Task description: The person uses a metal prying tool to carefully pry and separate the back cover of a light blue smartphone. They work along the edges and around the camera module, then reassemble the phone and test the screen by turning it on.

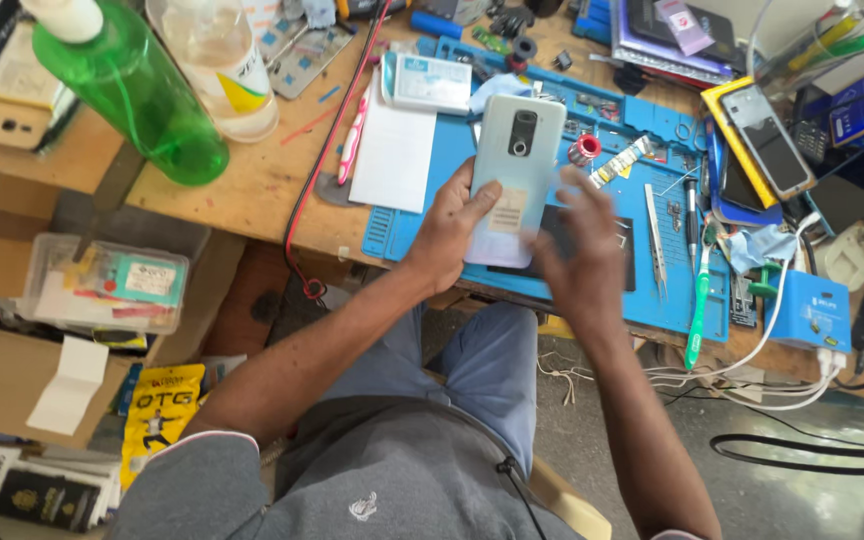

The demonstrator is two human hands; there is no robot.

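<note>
My left hand (pixel 449 228) grips a pale blue-white smartphone (pixel 512 165) by its lower left edge, back side up, with the camera strip near the top and a small sticker on the lower part. The phone hovers over the blue repair mat (pixel 642 290). Beside the phone's lower right edge is my right hand (pixel 582 250), blurred, fingers spread and empty, close to the phone; I cannot tell whether it touches it.
On the mat lie tweezers (pixel 656 240), a green toothbrush (pixel 700 300) and a pink toothbrush (pixel 354 135). A green bottle (pixel 132 90) and a clear bottle (pixel 217 65) stand at the back left. More phones (pixel 767 135) are at the right, a plastic box (pixel 102 285) at the left, cables (pixel 772 380) at the right.
</note>
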